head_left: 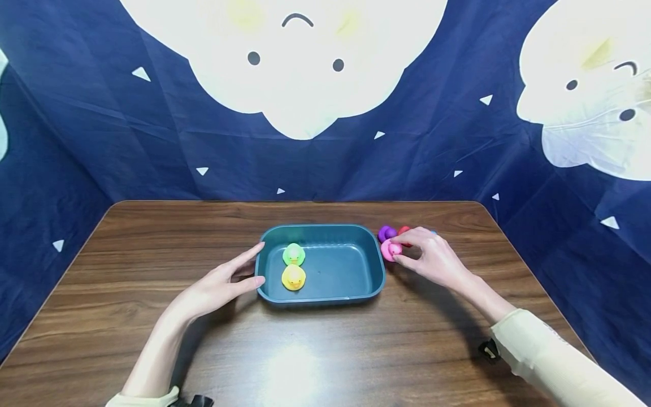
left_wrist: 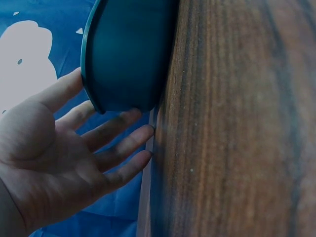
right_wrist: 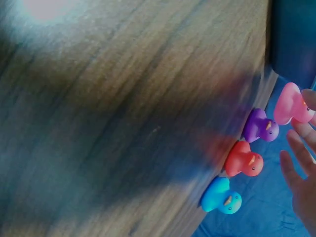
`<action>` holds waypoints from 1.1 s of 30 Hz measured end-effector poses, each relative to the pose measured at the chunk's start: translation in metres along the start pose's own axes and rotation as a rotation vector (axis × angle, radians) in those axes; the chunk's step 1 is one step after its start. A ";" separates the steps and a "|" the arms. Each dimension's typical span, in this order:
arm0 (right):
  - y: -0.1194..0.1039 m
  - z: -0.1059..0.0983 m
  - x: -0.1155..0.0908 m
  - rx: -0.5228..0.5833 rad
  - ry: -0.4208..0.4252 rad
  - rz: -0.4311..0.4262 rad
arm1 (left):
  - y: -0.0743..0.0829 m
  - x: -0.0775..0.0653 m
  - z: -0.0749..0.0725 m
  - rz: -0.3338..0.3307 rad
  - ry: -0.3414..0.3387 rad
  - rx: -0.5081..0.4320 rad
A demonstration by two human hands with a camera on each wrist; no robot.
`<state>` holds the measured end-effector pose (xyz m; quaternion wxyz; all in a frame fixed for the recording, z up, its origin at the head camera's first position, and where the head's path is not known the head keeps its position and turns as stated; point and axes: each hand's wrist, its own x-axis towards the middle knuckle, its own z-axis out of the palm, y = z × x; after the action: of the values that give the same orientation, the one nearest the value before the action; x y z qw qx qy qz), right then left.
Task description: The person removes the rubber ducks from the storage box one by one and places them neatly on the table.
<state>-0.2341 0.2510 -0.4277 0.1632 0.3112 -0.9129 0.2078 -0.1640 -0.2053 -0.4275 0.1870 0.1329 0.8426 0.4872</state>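
My left hand (head_left: 216, 288) touches the left end of a teal plastic tub (head_left: 320, 294), its straight fingers and thumb at the rim. In the left wrist view the fingers (left_wrist: 118, 126) spread against the tub's end wall. A green rubber duck (head_left: 294, 254) and a yellow rubber duck (head_left: 293, 277) sit in the tub's left part. Just off the tub's right end, my right hand (head_left: 429, 254) pinches a pink rubber duck (head_left: 390, 250) between thumb and fingers. The right wrist view has this pink duck (right_wrist: 288, 104) raised above the table.
Beyond the right hand, a purple duck (right_wrist: 257, 126), a red duck (right_wrist: 242, 159) and a blue duck (right_wrist: 219, 196) stand in a row on the wooden table (head_left: 178, 237). A dark blue cloth (head_left: 152, 113) with cloud prints hangs behind the table.
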 end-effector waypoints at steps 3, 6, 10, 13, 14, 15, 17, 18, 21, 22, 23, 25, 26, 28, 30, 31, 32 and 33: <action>0.002 0.003 -0.003 0.000 -0.021 0.015 | 0.000 0.000 0.001 -0.005 -0.001 0.001; 0.004 0.006 -0.005 -0.002 -0.047 0.034 | 0.000 -0.001 0.001 -0.016 0.003 -0.008; 0.007 0.008 -0.006 -0.004 -0.066 0.043 | 0.000 -0.001 0.002 -0.011 0.006 -0.014; 0.007 0.009 -0.007 0.000 -0.071 0.040 | 0.000 -0.001 0.002 0.004 0.009 -0.011; 0.007 0.009 -0.007 0.001 -0.074 0.043 | 0.000 -0.001 0.002 0.006 0.010 -0.012; 0.008 0.010 -0.007 0.001 -0.078 0.045 | 0.000 -0.001 0.002 0.012 0.011 -0.011; 0.008 0.010 -0.008 0.000 -0.087 0.051 | 0.001 -0.002 0.001 0.014 0.013 -0.011; 0.008 0.011 -0.008 -0.002 -0.091 0.056 | 0.001 -0.002 0.001 0.015 0.013 -0.011; 0.008 0.012 -0.009 -0.010 -0.100 0.065 | 0.000 -0.002 0.001 0.003 0.014 -0.013; 0.008 0.013 -0.009 -0.012 -0.101 0.067 | 0.000 -0.001 0.001 -0.002 0.013 -0.014; 0.008 0.013 -0.008 -0.014 -0.102 0.068 | 0.000 -0.001 0.001 0.002 0.011 -0.013; 0.009 0.014 -0.009 -0.019 -0.103 0.070 | 0.000 -0.001 0.001 0.002 0.013 -0.012; 0.010 0.014 -0.009 -0.020 -0.103 0.071 | 0.000 -0.002 0.001 0.005 0.013 -0.010; 0.010 0.014 -0.009 -0.019 -0.105 0.073 | 0.001 -0.002 0.001 0.012 0.012 -0.011; 0.011 0.014 -0.009 -0.019 -0.108 0.076 | 0.001 -0.002 0.001 0.014 0.013 -0.016; 0.011 0.014 -0.009 -0.019 -0.110 0.076 | 0.001 -0.002 0.002 0.014 0.014 -0.017; 0.011 0.014 -0.009 -0.017 -0.111 0.076 | 0.001 -0.002 0.002 0.013 0.015 -0.016; 0.011 0.014 -0.009 -0.016 -0.112 0.075 | 0.001 -0.002 0.002 0.008 0.017 -0.016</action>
<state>-0.2366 0.2568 -0.4468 0.1067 0.2868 -0.9331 0.1888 -0.1611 -0.2043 -0.4268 0.1790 0.1308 0.8398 0.4957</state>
